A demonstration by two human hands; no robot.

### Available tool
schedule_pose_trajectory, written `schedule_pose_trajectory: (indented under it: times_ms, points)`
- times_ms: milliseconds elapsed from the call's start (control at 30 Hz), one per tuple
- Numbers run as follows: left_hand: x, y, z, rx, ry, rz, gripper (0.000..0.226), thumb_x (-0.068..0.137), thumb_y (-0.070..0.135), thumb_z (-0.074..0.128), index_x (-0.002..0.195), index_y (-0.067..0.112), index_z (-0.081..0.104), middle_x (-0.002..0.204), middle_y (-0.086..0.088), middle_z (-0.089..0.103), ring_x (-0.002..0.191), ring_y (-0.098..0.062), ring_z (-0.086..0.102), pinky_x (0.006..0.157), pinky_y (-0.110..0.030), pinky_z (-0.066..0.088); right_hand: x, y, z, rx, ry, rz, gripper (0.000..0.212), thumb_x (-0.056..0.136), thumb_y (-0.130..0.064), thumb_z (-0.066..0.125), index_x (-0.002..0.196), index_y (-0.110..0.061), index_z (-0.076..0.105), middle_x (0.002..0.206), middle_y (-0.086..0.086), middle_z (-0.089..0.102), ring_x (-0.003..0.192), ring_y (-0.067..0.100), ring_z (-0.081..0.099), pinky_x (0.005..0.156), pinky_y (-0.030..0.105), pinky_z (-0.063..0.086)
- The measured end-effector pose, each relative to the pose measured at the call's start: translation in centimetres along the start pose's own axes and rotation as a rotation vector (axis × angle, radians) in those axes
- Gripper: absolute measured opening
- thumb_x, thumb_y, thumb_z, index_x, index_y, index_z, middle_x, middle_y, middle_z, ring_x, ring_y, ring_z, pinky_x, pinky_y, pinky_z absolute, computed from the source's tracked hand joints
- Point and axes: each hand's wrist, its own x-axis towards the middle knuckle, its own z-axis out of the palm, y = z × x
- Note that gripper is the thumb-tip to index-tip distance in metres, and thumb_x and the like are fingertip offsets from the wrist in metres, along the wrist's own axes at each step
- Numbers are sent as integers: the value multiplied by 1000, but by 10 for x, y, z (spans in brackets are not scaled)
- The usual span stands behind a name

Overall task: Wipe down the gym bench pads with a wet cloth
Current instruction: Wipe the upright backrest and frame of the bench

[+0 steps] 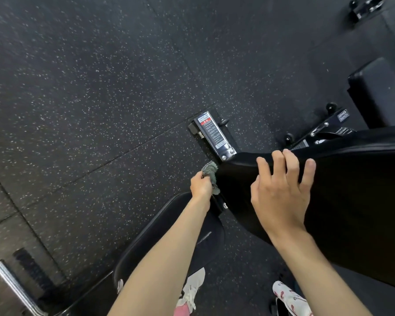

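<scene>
A black padded bench back pad (pixel 351 201) tilts across the right side of the view. My right hand (pixel 281 195) lies on it, its fingers curled over the pad's upper edge. My left hand (pixel 201 185) grips a grey-green patterned cloth (pixel 211 172) and holds it against the pad's narrow left end. Below my left forearm sits the black seat pad (pixel 160 238), partly hidden by the arm.
Speckled black rubber floor (pixel 89 99) fills the left and top. The bench's frame foot with a label plate (pixel 212 133) stands just beyond the cloth. Another black pad (pixel 379 92) and frame parts are at the right. A chrome bar (pixel 12 286) is at bottom left. My shoes (pixel 290 299) are below.
</scene>
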Motion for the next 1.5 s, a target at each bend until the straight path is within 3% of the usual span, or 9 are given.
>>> schedule_pose_trajectory:
  times_ms: [200, 367, 667, 800, 933, 1033, 1133, 1367, 1500]
  points:
    - [-12, 9, 13, 254, 141, 30, 46, 88, -4, 33, 124, 6, 59, 121, -15, 60, 108, -34, 58, 80, -36, 49, -1, 1, -2, -2, -53, -17, 33, 80, -15, 54, 111, -12, 64, 122, 13, 58, 125, 28, 35, 114, 44, 2]
    - [-21, 8, 20, 309, 180, 150, 44, 90, 1, 30, 123, 8, 58, 122, -19, 58, 112, -37, 55, 89, -48, 48, -1, 2, -4, 10, -83, -32, 36, 80, -18, 53, 114, -11, 64, 124, 14, 57, 126, 29, 34, 114, 44, 1]
    - [-72, 25, 21, 368, 161, 629, 37, 95, 6, 38, 118, 18, 65, 98, -1, 68, 90, -21, 60, 74, -28, 45, -2, 7, -14, 54, -150, -68, 50, 79, -18, 54, 128, -6, 57, 127, 16, 55, 131, 31, 32, 115, 43, -3]
    - [-98, 35, 19, 467, 26, 808, 40, 92, 1, 40, 122, 15, 63, 112, -5, 67, 101, -21, 60, 91, -35, 47, -3, 10, -22, 191, -142, -76, 58, 83, -12, 58, 138, -1, 46, 137, 19, 50, 139, 31, 34, 118, 41, -1]
    - [-124, 48, 3, 385, -123, 816, 33, 93, 4, 47, 110, 23, 68, 91, 8, 71, 84, -9, 64, 78, -26, 51, -9, 22, -39, 474, -14, -104, 59, 85, -1, 57, 141, 3, 41, 149, 21, 36, 143, 31, 26, 120, 43, 12]
    - [-135, 61, -9, 179, -7, 758, 21, 96, 12, 50, 100, 20, 69, 84, 14, 68, 78, -2, 60, 71, -16, 48, -19, 41, -60, 635, 118, -11, 50, 88, 4, 49, 138, 3, 45, 149, 22, 34, 144, 31, 22, 120, 44, 16]
    - [-125, 65, -10, 217, 126, 618, 23, 98, 12, 45, 104, 18, 66, 87, 9, 66, 75, -3, 55, 65, -12, 41, -28, 61, -70, 609, 146, 72, 49, 89, 1, 48, 138, 1, 45, 150, 24, 31, 145, 31, 19, 121, 43, 12]
    - [-126, 51, 36, 283, 135, 490, 36, 95, 8, 43, 121, 18, 65, 108, -1, 67, 97, -18, 60, 86, -33, 51, -36, 80, -69, 509, 72, 4, 57, 86, 2, 53, 141, 1, 40, 154, 21, 25, 146, 30, 17, 120, 42, 12]
    - [-143, 51, 48, 279, 169, 548, 33, 95, 6, 40, 111, 16, 68, 93, 1, 67, 75, -10, 56, 62, -23, 42, -39, 81, -70, 514, 49, -17, 58, 85, 1, 56, 140, 1, 42, 154, 22, 24, 146, 31, 16, 119, 44, 15]
